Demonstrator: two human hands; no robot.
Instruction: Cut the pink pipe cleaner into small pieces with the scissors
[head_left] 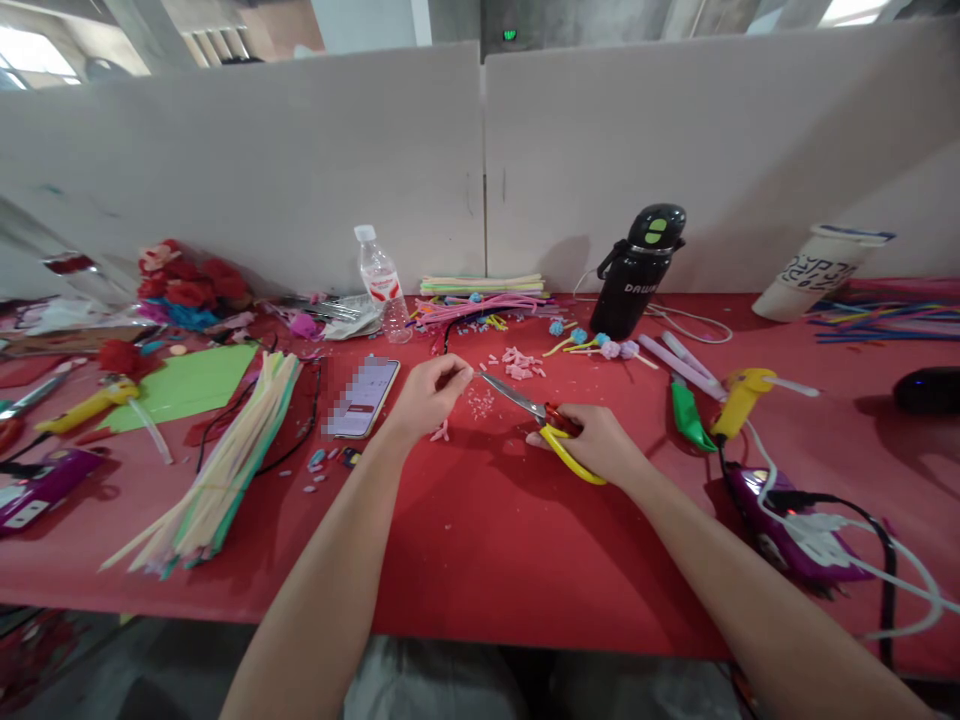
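Note:
My right hand (596, 440) is closed on the handles of a pair of scissors (517, 398), which have one yellow and one red handle and point left. The blade tips are at the fingertips of my left hand (435, 392). Those fingers are pinched together, and what they hold is too small to name. Just beyond the blades lies a pile of short pink pieces (523, 363). Tiny pale scraps (481, 403) are scattered under the scissors, and a few pink pieces (441, 431) lie beside my left wrist.
A phone (365, 400) and a bundle of pale fuzzy stems (217, 470) lie at left. A plastic bottle (384, 290) and black flask (637, 275) stand behind. At right are a yellow glue gun (741, 402), purple power strip (795, 530) and cables.

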